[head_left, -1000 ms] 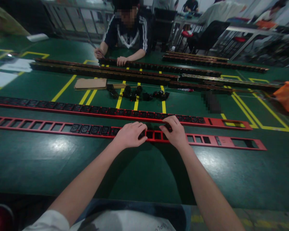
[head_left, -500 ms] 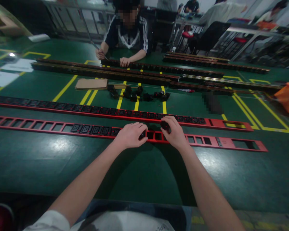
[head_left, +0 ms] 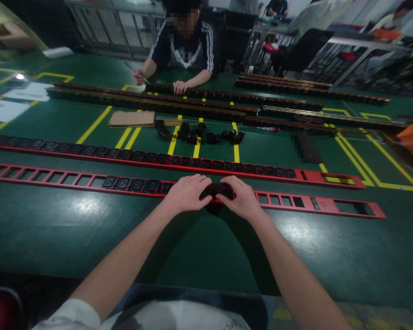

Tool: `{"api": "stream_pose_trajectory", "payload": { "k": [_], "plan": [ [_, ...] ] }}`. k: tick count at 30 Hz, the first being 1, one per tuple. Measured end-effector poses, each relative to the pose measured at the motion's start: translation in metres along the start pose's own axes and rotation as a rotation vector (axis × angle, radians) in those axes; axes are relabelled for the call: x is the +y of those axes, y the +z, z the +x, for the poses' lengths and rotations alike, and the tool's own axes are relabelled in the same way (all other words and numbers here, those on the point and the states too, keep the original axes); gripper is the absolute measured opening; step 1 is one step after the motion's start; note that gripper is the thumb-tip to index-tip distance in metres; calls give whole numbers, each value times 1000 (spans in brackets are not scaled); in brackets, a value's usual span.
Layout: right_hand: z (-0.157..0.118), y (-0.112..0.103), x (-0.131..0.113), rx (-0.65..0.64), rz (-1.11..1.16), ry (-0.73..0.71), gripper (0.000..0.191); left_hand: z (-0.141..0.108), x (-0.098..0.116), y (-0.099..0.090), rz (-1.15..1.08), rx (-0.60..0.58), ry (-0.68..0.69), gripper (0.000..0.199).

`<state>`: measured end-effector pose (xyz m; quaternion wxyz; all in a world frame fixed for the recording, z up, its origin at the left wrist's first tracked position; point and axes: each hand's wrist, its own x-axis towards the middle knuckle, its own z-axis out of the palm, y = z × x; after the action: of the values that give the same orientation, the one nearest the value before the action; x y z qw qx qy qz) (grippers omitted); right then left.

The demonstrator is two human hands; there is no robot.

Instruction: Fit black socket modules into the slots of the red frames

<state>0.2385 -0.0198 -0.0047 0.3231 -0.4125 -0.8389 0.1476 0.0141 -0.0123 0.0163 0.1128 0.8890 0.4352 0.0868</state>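
A red strip frame (head_left: 289, 200) lies crosswise in front of me, with square openings along it and several black power sockets (head_left: 137, 184) seated left of my hands. My left hand (head_left: 187, 193) is over the strip, fingers and thumb closed on a black socket (head_left: 207, 191) at the frame. Between the thumb and fingers of my right hand (head_left: 241, 198) is another black socket (head_left: 224, 189), just above the openings and close against the left hand's piece. My fingers partly hide both pieces and the openings beneath.
Behind lies a second red strip (head_left: 340, 178) filled with black sockets. Beyond it are loose black parts (head_left: 192, 134), a cardboard piece (head_left: 132, 118), a screwdriver (head_left: 268, 129) and long dark strips (head_left: 151, 103). Across the green table a person holds a pen-like tool.
My right hand has moved left and down with its socket, from above the rear strip's edge to the front strip beside my left hand. The left hand stays nearly in place.
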Motion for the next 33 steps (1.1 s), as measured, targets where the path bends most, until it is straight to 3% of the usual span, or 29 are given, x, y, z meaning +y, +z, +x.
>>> {"api": "stream_pose_trajectory", "payload": {
  "k": [33],
  "plan": [
    [4,-5,-3,-158,0,0,30,1,0,-2,-16,-26,-4,26]
  ]
}}
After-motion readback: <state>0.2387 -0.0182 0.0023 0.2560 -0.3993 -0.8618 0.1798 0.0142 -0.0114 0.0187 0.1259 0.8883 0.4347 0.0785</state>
